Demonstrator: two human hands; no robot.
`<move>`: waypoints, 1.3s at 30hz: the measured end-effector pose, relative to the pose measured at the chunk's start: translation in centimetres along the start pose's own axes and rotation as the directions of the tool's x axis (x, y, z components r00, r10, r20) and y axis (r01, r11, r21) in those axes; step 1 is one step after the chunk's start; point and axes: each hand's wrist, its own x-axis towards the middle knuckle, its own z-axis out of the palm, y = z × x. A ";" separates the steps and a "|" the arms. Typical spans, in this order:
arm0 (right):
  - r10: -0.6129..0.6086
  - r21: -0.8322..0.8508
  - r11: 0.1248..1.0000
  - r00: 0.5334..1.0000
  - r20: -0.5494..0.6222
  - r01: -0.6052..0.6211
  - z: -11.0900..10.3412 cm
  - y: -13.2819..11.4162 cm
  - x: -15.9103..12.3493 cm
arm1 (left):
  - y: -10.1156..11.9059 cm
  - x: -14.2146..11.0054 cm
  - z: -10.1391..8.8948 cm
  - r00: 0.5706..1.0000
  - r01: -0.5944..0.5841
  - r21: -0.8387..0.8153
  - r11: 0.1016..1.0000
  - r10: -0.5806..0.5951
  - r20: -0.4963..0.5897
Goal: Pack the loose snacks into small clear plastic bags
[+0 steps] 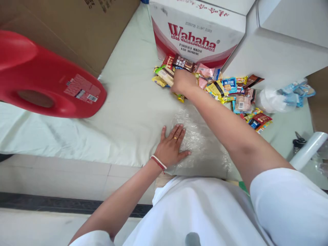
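Observation:
My left hand (171, 147) lies flat with its fingers spread, pressing on a sheet of clear plastic film (202, 147) at the table's near edge. Farther forward, my right hand (183, 82) reaches into a pile of small wrapped snacks. Its fingers are curled down, and what they grip is hidden. A green and cream snack packet (165, 74) touches its left side, and a dark brown cocoa snack packet (183, 63) lies just beyond. Yellow snack packets (217, 89), a blue packet (229, 84) and a clear-wrapped snack (243, 103) spread to the right.
Behind the snacks stands a white and red Wahaha carton (196, 37). A large red jug (51, 78) and a brown cardboard box (69, 30) occupy the left. At right are a white plastic bundle (273, 100), keys (299, 138) and a film roll (309, 150).

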 end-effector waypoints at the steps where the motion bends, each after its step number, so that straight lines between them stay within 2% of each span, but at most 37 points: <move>1: -0.002 -0.055 0.998 1.000 0.014 0.003 -1.4 -0.1 -1.7 | 0.1 -0.1 0.1 1.000 0.003 -0.004 1.000 -0.003 -0.005; 3: -0.075 -0.148 0.985 0.993 0.087 0.087 -4.0 -0.2 -6.3 | 0.3 -0.5 0.2 1.000 0.010 -0.017 1.000 -0.010 -0.007; 6: -0.194 -0.175 0.951 0.933 0.303 0.254 -6.2 0.5 -14.1 | 1.1 -1.4 0.4 0.999 0.042 -0.034 0.999 -0.042 0.008; 9: -0.122 -0.230 0.940 0.878 0.463 0.252 -5.2 2.0 -20.4 | 2.0 -2.4 0.5 0.997 0.080 -0.034 0.996 -0.079 0.022; 12: -0.009 -0.271 0.950 0.882 0.472 0.155 -2.6 3.4 -23.8 | 2.8 -3.2 0.7 0.994 0.109 -0.014 0.994 -0.109 0.020; 15: 0.014 -0.238 0.967 0.918 0.397 0.088 -0.9 4.1 -25.0 | 3.3 -3.4 0.7 0.991 0.132 0.011 0.991 -0.132 0.011; 20: 0.027 -0.243 0.968 0.939 0.343 0.061 -0.7 3.9 -25.2 | 3.1 -3.8 0.5 0.985 0.173 0.024 0.985 -0.173 -0.008; 27: 0.019 -0.336 0.935 0.932 0.363 0.112 -0.5 3.2 -25.4 | 2.1 -4.8 0.5 0.982 0.190 0.055 0.980 -0.189 -0.018; 33: -0.036 -0.320 0.933 0.927 0.374 0.165 -0.3 3.6 -26.0 | 2.1 -4.8 0.9 0.981 0.191 0.050 0.980 -0.191 -0.018; 35: -0.047 -0.289 0.942 0.920 0.390 0.171 -0.1 3.9 -26.0 | 2.0 -4.8 1.0 0.979 0.197 0.030 0.980 -0.196 -0.049; 37: -0.086 -0.224 0.958 0.923 0.375 0.180 -0.2 4.6 -26.3 | 1.6 -5.2 1.0 0.974 0.189 0.005 0.982 -0.187 -0.124; 39: -0.146 -0.132 0.972 0.943 0.300 0.192 -0.8 5.9 -27.7 | 1.1 -5.8 0.7 0.973 0.103 -0.010 0.995 -0.103 -0.209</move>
